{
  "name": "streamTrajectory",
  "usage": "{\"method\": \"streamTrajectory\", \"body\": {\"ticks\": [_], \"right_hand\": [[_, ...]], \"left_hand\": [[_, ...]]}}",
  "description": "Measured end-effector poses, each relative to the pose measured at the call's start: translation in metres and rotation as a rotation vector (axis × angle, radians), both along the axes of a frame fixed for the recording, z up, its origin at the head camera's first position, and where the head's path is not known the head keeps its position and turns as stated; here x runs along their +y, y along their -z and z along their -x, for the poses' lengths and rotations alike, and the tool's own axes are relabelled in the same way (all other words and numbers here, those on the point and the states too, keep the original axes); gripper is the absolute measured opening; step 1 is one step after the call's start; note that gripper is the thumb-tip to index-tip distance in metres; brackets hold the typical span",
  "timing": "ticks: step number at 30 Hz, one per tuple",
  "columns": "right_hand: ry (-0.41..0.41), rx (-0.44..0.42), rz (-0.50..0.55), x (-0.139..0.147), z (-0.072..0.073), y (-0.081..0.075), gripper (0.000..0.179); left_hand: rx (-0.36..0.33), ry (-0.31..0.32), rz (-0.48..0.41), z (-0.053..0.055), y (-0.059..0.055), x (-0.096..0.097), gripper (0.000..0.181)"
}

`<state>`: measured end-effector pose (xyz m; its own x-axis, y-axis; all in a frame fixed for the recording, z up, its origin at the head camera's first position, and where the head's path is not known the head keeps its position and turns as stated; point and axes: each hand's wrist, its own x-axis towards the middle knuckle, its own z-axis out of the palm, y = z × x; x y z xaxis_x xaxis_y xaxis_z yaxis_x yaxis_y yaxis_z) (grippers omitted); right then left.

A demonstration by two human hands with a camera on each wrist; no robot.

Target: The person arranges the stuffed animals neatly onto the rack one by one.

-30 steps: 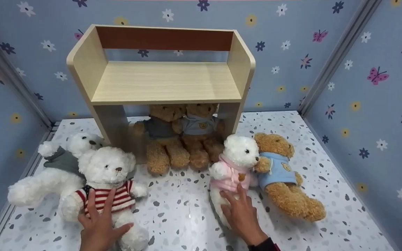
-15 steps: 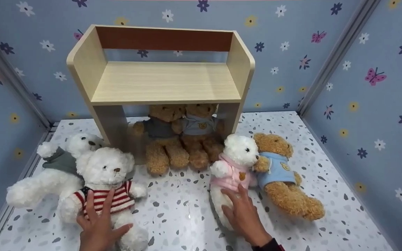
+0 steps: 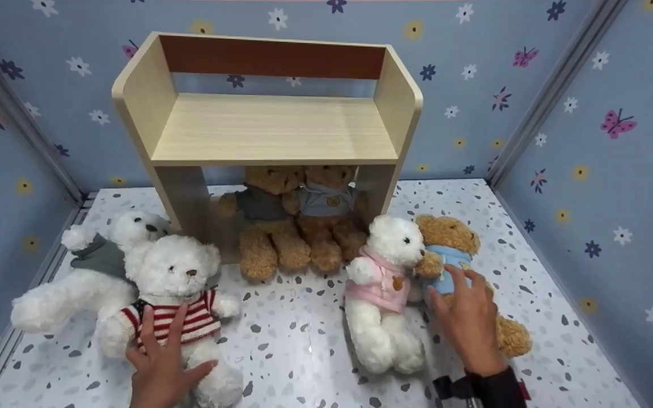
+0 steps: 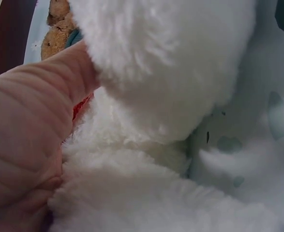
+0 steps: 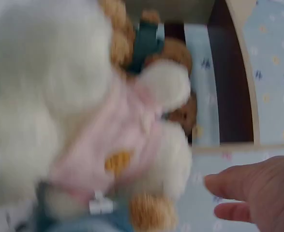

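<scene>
My left hand (image 3: 162, 362) rests with spread fingers on the white teddy bear in a red-striped sweater (image 3: 173, 266), thumb by its leg. White fur (image 4: 166, 63) fills much of the left wrist view, beside part of that hand (image 4: 30, 125). My right hand (image 3: 468, 317) is over the brown teddy bear in a blue hoodie (image 3: 448, 232), hiding part of its body; whether it touches is unclear. Next to it leans the white teddy bear in a pink hoodie (image 3: 380, 289). The right wrist view is blurred, showing the pink hoodie (image 5: 108, 140) and my right fingers (image 5: 229, 186), which hold nothing.
A wooden shelf unit (image 3: 275, 127) stands at the back. Two brown teddy bears, one in dark grey (image 3: 261, 207), one in light grey (image 3: 326, 201), sit under its board. A white bear in green (image 3: 100, 260) leans at far left. Flowered walls (image 3: 587, 170) enclose the speckled floor (image 3: 287, 328).
My right hand has left the pink-hoodie bear and moved right, over the blue-hoodie bear. My left hand stays on the striped-sweater bear. The head view has shifted slightly.
</scene>
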<state>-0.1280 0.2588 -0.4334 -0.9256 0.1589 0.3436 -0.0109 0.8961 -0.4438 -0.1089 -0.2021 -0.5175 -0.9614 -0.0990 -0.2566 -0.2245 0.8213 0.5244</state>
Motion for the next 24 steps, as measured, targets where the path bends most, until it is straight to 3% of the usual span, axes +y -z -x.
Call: {"method": "streamTrajectory", "body": {"ticks": [5, 8, 14, 24], "right_hand": [[0.068, -0.313, 0.057, 0.036, 0.009, 0.002, 0.063], [0.106, -0.413, 0.078, 0.045, 0.012, 0.012, 0.068], [0.162, -0.495, 0.106, 0.045, 0.015, 0.032, 0.076], [0.148, -0.534, 0.145, 0.041, 0.015, 0.051, 0.094]], "left_hand": [[-0.02, -0.014, 0.003, 0.001, 0.001, 0.0, 0.123], [-0.011, -0.013, -0.002, 0.002, 0.001, 0.001, 0.123], [0.006, -0.006, -0.002, 0.001, 0.001, 0.001, 0.122], [0.028, -0.001, 0.018, -0.002, 0.002, 0.002, 0.122]]}}
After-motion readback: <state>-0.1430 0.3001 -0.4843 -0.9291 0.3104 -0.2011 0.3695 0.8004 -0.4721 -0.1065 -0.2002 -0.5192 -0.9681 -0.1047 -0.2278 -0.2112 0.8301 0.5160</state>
